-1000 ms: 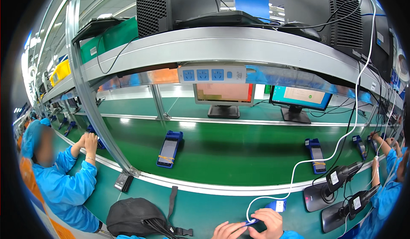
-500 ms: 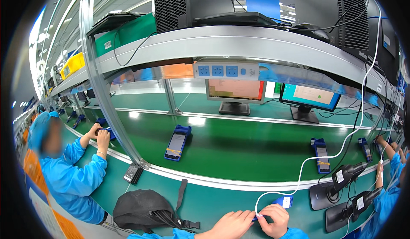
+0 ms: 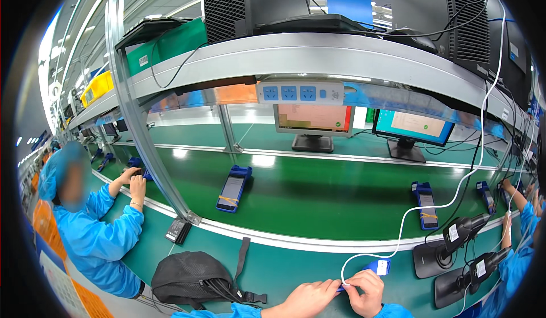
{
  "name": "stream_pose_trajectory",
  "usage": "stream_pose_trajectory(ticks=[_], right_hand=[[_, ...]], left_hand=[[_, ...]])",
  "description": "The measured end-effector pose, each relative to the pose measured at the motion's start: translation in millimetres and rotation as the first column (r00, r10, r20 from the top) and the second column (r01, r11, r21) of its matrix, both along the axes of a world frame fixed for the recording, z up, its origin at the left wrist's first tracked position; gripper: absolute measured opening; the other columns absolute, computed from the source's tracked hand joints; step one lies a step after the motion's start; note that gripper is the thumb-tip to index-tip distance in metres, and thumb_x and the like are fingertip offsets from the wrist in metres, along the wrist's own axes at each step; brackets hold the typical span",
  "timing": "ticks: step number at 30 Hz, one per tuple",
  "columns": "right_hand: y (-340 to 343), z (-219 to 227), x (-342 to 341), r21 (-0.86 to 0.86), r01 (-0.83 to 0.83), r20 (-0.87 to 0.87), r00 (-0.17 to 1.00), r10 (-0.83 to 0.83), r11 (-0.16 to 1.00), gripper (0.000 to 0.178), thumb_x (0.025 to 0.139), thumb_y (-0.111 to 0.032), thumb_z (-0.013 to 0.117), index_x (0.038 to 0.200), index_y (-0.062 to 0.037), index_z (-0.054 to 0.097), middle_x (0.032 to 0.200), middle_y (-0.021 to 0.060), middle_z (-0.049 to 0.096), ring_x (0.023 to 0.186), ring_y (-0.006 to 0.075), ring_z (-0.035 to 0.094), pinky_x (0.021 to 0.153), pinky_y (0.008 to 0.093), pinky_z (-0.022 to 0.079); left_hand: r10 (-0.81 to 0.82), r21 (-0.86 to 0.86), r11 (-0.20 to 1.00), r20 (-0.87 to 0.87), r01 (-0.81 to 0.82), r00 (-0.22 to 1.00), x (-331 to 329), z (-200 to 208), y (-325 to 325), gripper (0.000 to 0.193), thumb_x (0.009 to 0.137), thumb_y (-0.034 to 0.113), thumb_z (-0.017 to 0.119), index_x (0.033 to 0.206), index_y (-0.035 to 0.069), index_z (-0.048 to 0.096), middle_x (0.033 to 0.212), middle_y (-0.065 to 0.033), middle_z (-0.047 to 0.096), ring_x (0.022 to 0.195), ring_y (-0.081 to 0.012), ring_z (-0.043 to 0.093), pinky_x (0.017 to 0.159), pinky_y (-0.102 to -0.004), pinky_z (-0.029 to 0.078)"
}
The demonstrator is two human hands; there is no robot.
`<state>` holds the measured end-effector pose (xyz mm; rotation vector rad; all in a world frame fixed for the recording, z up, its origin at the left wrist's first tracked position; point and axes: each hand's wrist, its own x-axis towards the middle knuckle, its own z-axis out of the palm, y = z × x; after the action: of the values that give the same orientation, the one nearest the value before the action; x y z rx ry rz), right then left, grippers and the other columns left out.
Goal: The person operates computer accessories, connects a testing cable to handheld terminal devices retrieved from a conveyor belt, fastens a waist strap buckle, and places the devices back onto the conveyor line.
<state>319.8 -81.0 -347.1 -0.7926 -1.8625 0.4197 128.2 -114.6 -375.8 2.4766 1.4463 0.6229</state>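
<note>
Head view, clock dirs taken from where the hands meet: co-worker [image 3: 94, 227] in thin blue smock at 9–10 o'clock, hands up by the belt edge. Approx. 10, small black stack [image 3: 178, 232] w/ pale label lies on the matte green tabletop [image 3: 293, 264]. Soft black mesh backpack [image 3: 190, 275] slumps at 9, strap + buckle out. Btwn 10 & 11, flat blue handheld [image 3: 234, 189] w/ yellow band, on glossy green belt [image 3: 324, 204]. L hand [image 3: 307, 300]: back up, fingers together, pointing approx. 2; tips meet a small blue piece [image 3: 341, 289], thumb hidden, so can't tell how firmly it grips. Piece is btwn both hands' fingertips, mostly covered. Thin smooth white cable [image 3: 400, 229] ends at it, leaving twd 12, then curving R. R hand [image 3: 367, 293]: curled, tips twd 10, thumb + index pinching the cable's end. Just past its knuckles, approx. 2, blue block [image 3: 377, 265] w/ white label. Further R, two black scanners [image 3: 463, 227] on flat rounded bases, 2 & 3.
</note>
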Motion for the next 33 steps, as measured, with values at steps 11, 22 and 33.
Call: stream_pose_trajectory(ticks=[11,22,33], right_hand=[[-1.0,1.6,-1.1,-0.029,0.004,-0.008,1.0,-0.004,1.0,0.009,0.083,0.006,0.08,0.086,-0.0003,0.074,0.082,0.0143,0.07,0.078,0.033,0.068,0.071,0.0404,0.055],[11.0,-35.0,11.6,0.145,0.146,-0.271,0.957,-0.103,0.979,0.023,0.079,-0.009,0.091,0.089,-0.0108,0.071,0.082,0.0013,0.069,0.079,0.0254,0.064,0.077,0.0391,0.05],[5.9,-38.9,9.5,0.172,0.146,-0.212,0.971,-0.108,0.974,0.022,0.078,0.002,0.083,0.092,-0.0102,0.072,0.089,0.0058,0.063,0.08,0.0271,0.061,0.068,0.0373,0.051]], left_hand=[[-0.014,0.108,0.994,0.031,0.011,0.999,-0.8,8.8,-1.7,0.022,0.103,0.025,0.063,0.108,0.003,0.061,0.091,-0.0134,0.068,0.082,-0.0313,0.073,0.065,-0.0435,0.059],[0.107,-0.45,0.891,0.064,-0.067,0.992,-6.3,30.1,7.5,0.046,0.101,0.027,0.073,0.142,0.009,0.061,0.128,-0.0182,0.071,0.119,-0.0364,0.069,0.099,-0.0429,0.057],[0.581,-0.649,0.742,0.748,0.167,0.321,-59.8,-1.8,95.6,0.044,0.108,0.019,0.07,0.143,-0.001,0.052,0.128,-0.013,0.071,0.114,-0.0196,0.07,0.102,-0.0349,0.055]])
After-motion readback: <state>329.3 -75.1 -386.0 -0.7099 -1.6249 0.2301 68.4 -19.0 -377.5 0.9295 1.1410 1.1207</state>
